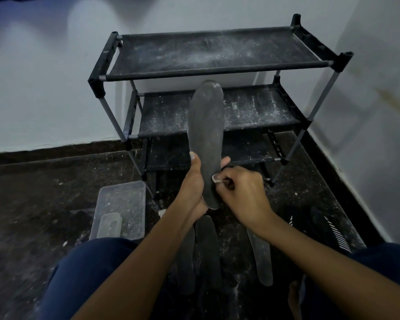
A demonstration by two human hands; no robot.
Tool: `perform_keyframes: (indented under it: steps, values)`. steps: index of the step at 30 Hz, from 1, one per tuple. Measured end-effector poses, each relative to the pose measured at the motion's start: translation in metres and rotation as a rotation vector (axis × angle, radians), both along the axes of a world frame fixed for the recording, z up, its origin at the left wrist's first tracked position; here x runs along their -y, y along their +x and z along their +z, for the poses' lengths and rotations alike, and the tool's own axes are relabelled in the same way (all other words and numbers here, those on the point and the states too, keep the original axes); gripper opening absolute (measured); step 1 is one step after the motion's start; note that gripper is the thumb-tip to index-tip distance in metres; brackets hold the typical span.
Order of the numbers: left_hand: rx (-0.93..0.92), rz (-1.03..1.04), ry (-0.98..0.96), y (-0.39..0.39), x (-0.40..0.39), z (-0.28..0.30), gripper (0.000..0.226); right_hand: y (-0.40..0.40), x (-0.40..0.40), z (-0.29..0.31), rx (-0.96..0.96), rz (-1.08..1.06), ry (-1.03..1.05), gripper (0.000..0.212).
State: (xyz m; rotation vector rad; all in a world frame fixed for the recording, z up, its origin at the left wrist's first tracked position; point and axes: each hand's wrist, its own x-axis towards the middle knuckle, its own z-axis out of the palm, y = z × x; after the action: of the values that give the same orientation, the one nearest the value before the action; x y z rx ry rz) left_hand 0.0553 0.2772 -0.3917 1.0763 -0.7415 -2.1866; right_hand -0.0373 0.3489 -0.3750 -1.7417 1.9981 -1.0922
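A dark grey shoe insole (206,125) stands upright in front of me, heel end down. My left hand (193,185) grips its lower part, thumb on the left edge and fingertips showing past the right edge. My right hand (240,195) is curled beside the insole's lower right edge and pinches a small thin whitish thing (217,180) against it; what that thing is I cannot tell.
Three more dark insoles (208,252) lie on the dusty dark floor between my knees. A clear plastic box (121,204) sits on the floor to the left. A black three-tier shoe rack (217,68), dusted white, stands against the wall. A dark striped shoe (342,236) lies right.
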Motion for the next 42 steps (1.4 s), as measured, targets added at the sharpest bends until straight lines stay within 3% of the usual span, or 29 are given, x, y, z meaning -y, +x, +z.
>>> perform_keyframes:
  steps: [5, 10, 14, 20, 25, 29, 34, 38, 42]
  values:
    - [-0.056, 0.047, -0.042, 0.003, 0.002, 0.0, 0.06, 0.015, -0.024, -0.003, 0.174, 0.064, 0.125, 0.015]
    - [-0.009, -0.033, -0.023, -0.001, -0.007, -0.004, 0.083, 0.009, -0.012, 0.001, 0.192, 0.028, 0.053, 0.015]
    - [-0.02, -0.016, -0.009, -0.004, -0.011, -0.008, 0.081, 0.005, 0.002, 0.004, 0.174, -0.044, -0.061, 0.015]
    - [-0.076, -0.003, -0.019, 0.01, 0.002, -0.012, 0.077, 0.024, -0.021, 0.001, 0.356, 0.076, 0.134, 0.014]
    - [-0.029, -0.049, 0.022, 0.014, -0.002, -0.005, 0.087, 0.016, -0.007, -0.001, 0.222, 0.078, 0.03, 0.014]
    - [0.043, 0.025, -0.009, 0.008, -0.01, -0.011, 0.078, 0.003, 0.008, -0.001, 0.184, -0.044, -0.032, 0.013]
    - [0.001, 0.034, 0.039, 0.006, -0.014, -0.012, 0.077, -0.003, 0.009, -0.003, 0.311, -0.097, 0.065, 0.008]
    - [-0.071, 0.014, 0.038, 0.006, -0.018, -0.009, 0.071, -0.016, 0.016, 0.001, 0.49, -0.129, 0.301, 0.005]
    - [-0.217, 0.003, 0.045, 0.015, -0.01, 0.0, 0.074, -0.019, 0.018, 0.009, 0.586, -0.03, 0.485, 0.007]
